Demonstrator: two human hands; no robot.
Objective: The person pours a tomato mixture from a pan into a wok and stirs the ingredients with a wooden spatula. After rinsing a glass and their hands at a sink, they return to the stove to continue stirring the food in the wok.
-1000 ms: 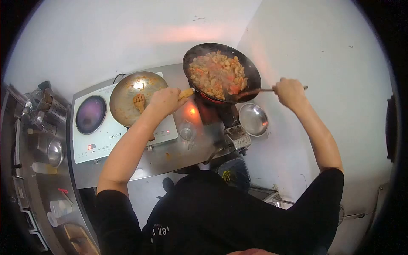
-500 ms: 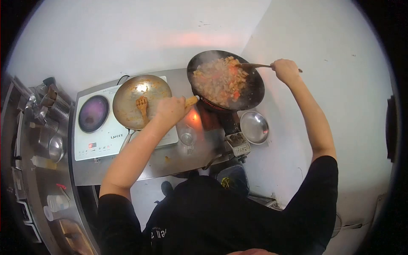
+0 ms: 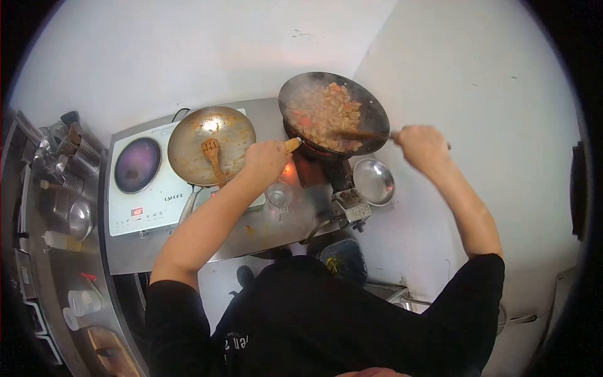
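My left hand [image 3: 266,160] is closed around the light wooden handle [image 3: 293,145] of a dark wok [image 3: 374,119]. Steam rises from chopped, browned food with reddish pieces [image 3: 330,113] inside it. Closed on a wooden spatula [image 3: 370,135], my right hand [image 3: 422,146] is at the wok's right side; the spatula's far end is blurred and reaches into the food. Under the wok, the gas burner [image 3: 314,169] glows orange. Left of my left hand sits a steel frying pan [image 3: 182,147] with sauce smears and a slotted wooden turner [image 3: 211,151] resting in it.
A white induction cooktop [image 3: 125,217] carries the frying pan. A glass [image 3: 279,196] stands near the burner, a metal bowl [image 3: 374,182] to its right. Below is a dark bin [image 3: 352,257]. Utensils and an oil bottle [image 3: 63,240] fill the left counter [image 3: 113,283].
My right hand has moved down, bringing the spatula from the wok's upper right to its lower right. The food has shifted in the wok. My left hand keeps its grip.
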